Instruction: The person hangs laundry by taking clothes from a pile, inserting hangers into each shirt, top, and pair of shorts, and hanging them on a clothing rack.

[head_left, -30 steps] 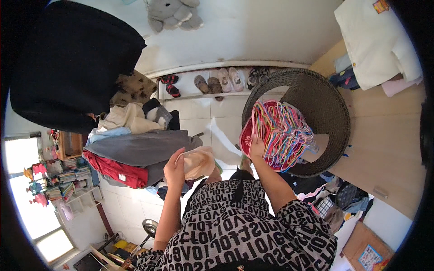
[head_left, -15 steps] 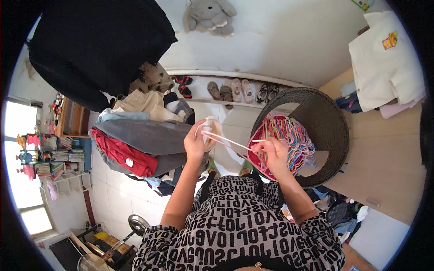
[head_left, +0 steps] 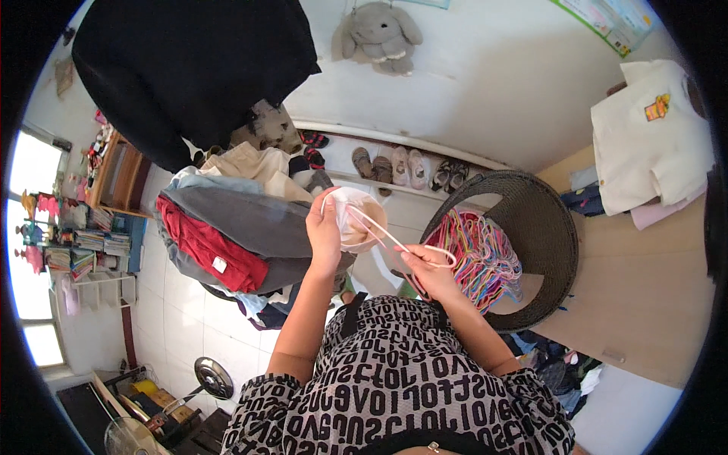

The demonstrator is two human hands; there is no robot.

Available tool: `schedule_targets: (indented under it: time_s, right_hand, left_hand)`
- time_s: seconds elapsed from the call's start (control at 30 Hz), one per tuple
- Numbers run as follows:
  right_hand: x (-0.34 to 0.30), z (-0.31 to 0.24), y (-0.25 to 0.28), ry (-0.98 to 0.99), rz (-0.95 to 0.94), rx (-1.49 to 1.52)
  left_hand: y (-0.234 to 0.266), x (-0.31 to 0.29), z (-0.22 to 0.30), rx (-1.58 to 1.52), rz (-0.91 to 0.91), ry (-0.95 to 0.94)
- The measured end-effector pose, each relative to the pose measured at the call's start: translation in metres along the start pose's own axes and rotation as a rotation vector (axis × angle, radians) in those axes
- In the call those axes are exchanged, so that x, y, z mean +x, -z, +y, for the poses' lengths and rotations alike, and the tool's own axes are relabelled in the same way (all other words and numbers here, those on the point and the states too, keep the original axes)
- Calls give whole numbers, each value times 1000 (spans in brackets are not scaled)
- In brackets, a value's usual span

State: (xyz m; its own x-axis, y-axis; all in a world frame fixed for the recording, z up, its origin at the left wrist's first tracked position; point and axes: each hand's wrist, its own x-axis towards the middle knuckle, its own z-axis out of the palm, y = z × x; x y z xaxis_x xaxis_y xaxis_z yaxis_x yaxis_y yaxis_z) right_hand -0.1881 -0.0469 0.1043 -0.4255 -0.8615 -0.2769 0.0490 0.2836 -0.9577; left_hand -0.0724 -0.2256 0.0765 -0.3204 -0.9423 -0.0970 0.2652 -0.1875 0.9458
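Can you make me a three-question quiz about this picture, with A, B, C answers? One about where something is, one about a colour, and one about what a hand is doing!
1. Where is the bundle of rainbow-coloured wire hangers?
A. in the dark round wicker basket
B. on the shoe shelf
C. on the floor by the fan

2. What colour is the plush bunny hanging on the wall?
A. pink
B. grey
C. yellow

3. What is the right hand doing?
A. resting open and empty
B. pressing on the wall
C. gripping a thin white hanger

Answers:
1 A, the hangers fill the basket.
2 B, its fur is grey.
3 C, its fingers close on the hanger, while the left hand holds a small cream garment.
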Motion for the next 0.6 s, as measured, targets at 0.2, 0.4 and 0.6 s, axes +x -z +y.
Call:
schedule_targets:
  time_s: [0.2,0.4,0.6]
  right_hand:
    - [46,49,-1,129,22,-271]
    - [95,9,-7,-98,252,254]
    - [83,-71,25,170,303,948]
  left_hand:
    - [-21,-17,8,70,-146,46]
    - [-25,-41,22,612,-199,-360]
    - [10,-33,-11,1040,-10,-299]
